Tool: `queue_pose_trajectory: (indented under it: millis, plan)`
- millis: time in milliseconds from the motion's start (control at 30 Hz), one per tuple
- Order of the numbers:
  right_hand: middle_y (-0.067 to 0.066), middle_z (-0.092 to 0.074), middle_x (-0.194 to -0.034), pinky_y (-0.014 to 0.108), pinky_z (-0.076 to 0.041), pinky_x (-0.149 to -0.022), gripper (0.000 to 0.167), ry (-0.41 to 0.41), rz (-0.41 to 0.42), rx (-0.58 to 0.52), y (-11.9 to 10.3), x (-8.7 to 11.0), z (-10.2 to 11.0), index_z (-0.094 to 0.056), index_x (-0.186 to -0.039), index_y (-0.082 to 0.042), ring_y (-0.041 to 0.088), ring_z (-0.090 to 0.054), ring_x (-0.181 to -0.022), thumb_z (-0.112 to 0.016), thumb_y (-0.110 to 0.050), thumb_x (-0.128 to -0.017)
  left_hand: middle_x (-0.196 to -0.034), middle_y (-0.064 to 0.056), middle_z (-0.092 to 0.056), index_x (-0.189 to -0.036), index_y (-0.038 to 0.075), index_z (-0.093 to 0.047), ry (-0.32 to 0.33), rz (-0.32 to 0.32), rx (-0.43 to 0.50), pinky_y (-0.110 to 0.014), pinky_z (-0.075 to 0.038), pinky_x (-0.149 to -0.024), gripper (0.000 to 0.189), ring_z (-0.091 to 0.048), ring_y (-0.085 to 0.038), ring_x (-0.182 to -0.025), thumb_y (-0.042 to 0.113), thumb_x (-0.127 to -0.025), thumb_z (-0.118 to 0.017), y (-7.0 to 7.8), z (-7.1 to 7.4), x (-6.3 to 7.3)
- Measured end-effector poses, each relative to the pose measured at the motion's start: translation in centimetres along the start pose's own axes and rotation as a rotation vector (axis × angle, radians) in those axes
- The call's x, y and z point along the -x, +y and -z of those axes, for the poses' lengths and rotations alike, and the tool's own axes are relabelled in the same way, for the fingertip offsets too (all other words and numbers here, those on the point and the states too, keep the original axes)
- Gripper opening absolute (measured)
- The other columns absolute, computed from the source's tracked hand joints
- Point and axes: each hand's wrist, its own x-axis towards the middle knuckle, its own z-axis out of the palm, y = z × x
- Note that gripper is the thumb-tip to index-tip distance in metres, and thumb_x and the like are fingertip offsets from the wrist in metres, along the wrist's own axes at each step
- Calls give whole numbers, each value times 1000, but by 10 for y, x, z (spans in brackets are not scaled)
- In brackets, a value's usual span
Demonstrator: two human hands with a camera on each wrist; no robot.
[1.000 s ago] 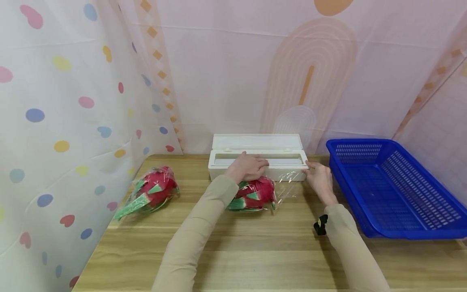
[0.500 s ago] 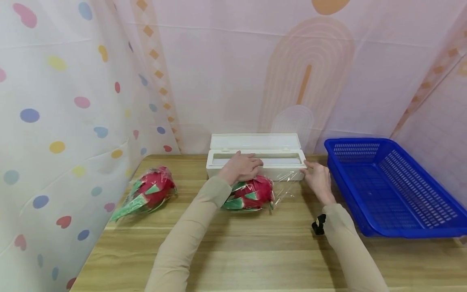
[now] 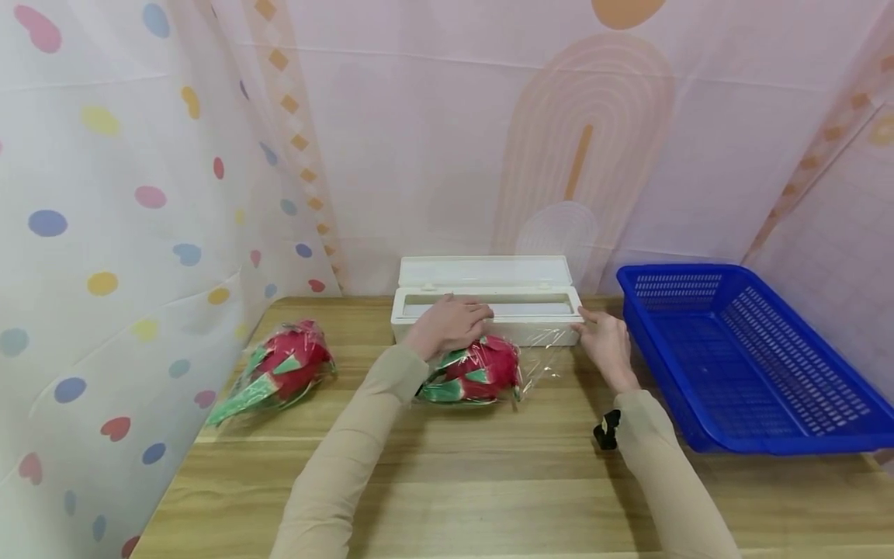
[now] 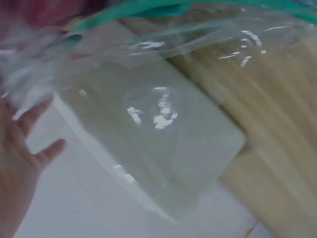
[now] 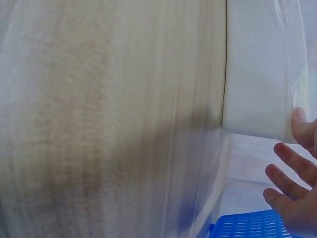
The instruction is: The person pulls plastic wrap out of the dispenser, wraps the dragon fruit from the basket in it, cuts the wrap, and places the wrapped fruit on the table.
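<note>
A long white cling film dispenser (image 3: 548,332) stands at the back of the table, its lid (image 3: 485,272) raised. Clear film (image 3: 541,361) stretches from its front over a red and green dragon fruit (image 3: 482,373). My left hand (image 3: 452,322) rests on the dispenser's front top edge, just behind the fruit, its fingers extended; film partly veils it in the left wrist view. At the right end, my right hand (image 3: 606,345) grips the dispenser's corner between thumb and forefinger, beside the film's edge. Its other fingers (image 5: 287,182) are spread apart in the right wrist view.
Another dragon fruit (image 3: 289,365), wrapped in film, lies at the table's left. A blue perforated basket (image 3: 691,404) stands on the right, close beside my right hand. Patterned cloth (image 3: 419,155) hangs behind the wooden table (image 3: 489,489).
My left hand has slid a little left along the dispenser's edge, showing more of its top. My right hand stays at the right corner. The whole head view has shifted slightly.
</note>
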Motion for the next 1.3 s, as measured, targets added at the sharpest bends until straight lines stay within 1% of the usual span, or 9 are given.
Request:
queue_pose_trajectory:
  millis: [133, 267, 433, 500, 633, 800, 900, 1067, 1300]
  plan:
    - [19, -62, -123, 52, -49, -80, 37, -7, 5, 3, -2, 0, 0, -65, -121, -11, 40, -62, -106, -70, -22, -86, -140, 0, -54, -134, 18, -53, 74, -35, 9, -43, -33, -113, 37, -47, -20, -134, 27, -102, -36, -3, -6, -4]
    - [19, -62, -123, 51, -49, -82, 37, -7, 13, 15, -3, -1, 1, -65, -121, -9, 38, -63, -106, -70, -21, -86, -129, 3, -63, -126, 20, -60, 105, -46, 9, -39, -37, -109, 29, -54, -17, -124, 17, -99, -48, -3, -6, -10]
    - [20, -62, -122, 48, -49, -74, 37, -3, 15, 22, -1, 0, 1, -65, -121, -8, 36, -64, -94, -70, -20, -86, -134, 6, -59, -131, 25, -57, 78, -66, -34, -42, -35, -112, 40, -49, -17, -129, 6, -96, -52, -4, -8, -13]
    - [20, -62, -122, 49, -49, -75, 37, -2, 9, 22, 0, 1, 1, -65, -120, -9, 38, -64, -97, -70, -20, -86, -136, 7, -57, -134, 26, -55, 79, -72, -48, -45, -34, -112, 43, -47, -17, -131, 6, -95, -53, -6, -11, -12]
    - [20, -61, -123, 50, -49, -78, 37, 2, -2, 28, 0, 2, 1, -65, -121, -10, 40, -62, -105, -70, -21, -86, -135, 6, -58, -133, 25, -55, 125, -81, -54, -45, -34, -112, 43, -49, -18, -131, 8, -93, -57, -8, -16, -11]
    - [19, -62, -122, 50, -49, -74, 37, 25, -2, 19, -1, 1, 0, -66, -120, -13, 40, -64, -97, -71, -23, -85, -136, 5, -58, -133, 24, -55, 159, -75, -23, -46, -32, -114, 42, -48, -19, -131, 10, -93, -59, -12, -19, -8]
    - [19, -63, -122, 52, -49, -75, 37, 33, -4, 9, -1, 1, 0, -67, -119, -14, 42, -64, -99, -72, -24, -85, -135, 5, -58, -132, 25, -56, 175, -69, -12, -47, -32, -113, 40, -48, -18, -131, 13, -93, -59, -16, -21, -5]
    - [19, -61, -124, 53, -49, -80, 37, 21, -21, 4, -5, 1, -1, -66, -121, -14, 42, -61, -107, -70, -24, -86, -130, 5, -63, -128, 23, -59, 233, -53, -21, -46, -36, -110, 39, -51, -20, -128, 9, -92, -59, -32, -22, 12]
    - [20, -61, -123, 53, -49, -80, 36, 25, -22, -1, -5, 2, -1, -66, -120, -12, 42, -61, -106, -70, -22, -86, -124, 4, -66, -124, 22, -63, 340, -29, -90, -45, -43, -102, 32, -57, -20, -120, 10, -96, -51, -58, -30, 45]
